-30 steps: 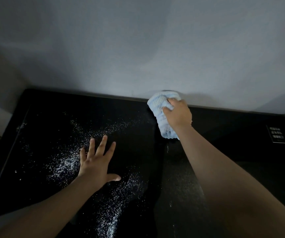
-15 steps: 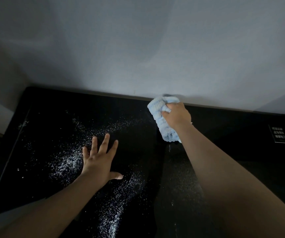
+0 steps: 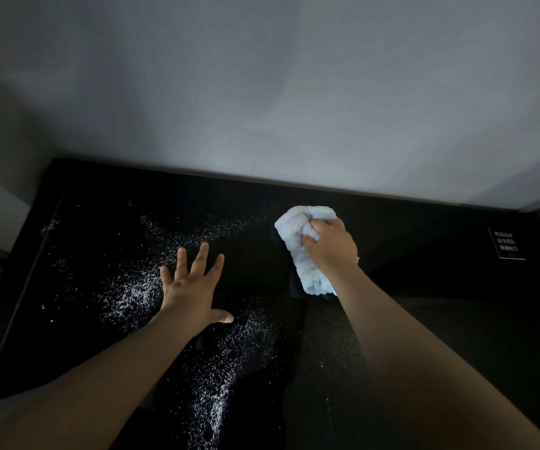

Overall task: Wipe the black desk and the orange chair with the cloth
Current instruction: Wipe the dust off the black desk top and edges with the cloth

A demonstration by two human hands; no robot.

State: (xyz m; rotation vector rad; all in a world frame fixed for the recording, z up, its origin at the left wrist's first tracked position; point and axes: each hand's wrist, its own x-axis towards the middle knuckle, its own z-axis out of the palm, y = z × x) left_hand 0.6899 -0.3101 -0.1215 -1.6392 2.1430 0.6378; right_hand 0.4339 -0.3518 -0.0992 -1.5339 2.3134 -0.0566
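Head view: a black desk (image 3: 457, 336) fills the lower half of the scene, its far edge running against a pale grey wall (image 3: 262, 92). White powder (image 3: 132, 293) is scattered over the left and middle of the desk top — thick just left of the left hand, in a thin streak reaching toward the far middle, and in a band trailing to the near edge.

The left hand (image 3: 193, 287) lies flat on the desk, palm down, fingers straight and spread, the thumb stuck out to the right. It holds nothing.

The right hand (image 3: 328, 246) is farther off and to the right, near the desk's far edge. Its fingers are curled into a light blue cloth (image 3: 304, 254), bunching it — the cloth sticks out past the knuckles on the far side and hangs down to the desk on the near side, where it touches the surface.

At the far right of the desk sits a small dark label (image 3: 505, 246) with pale writing, too small to read.
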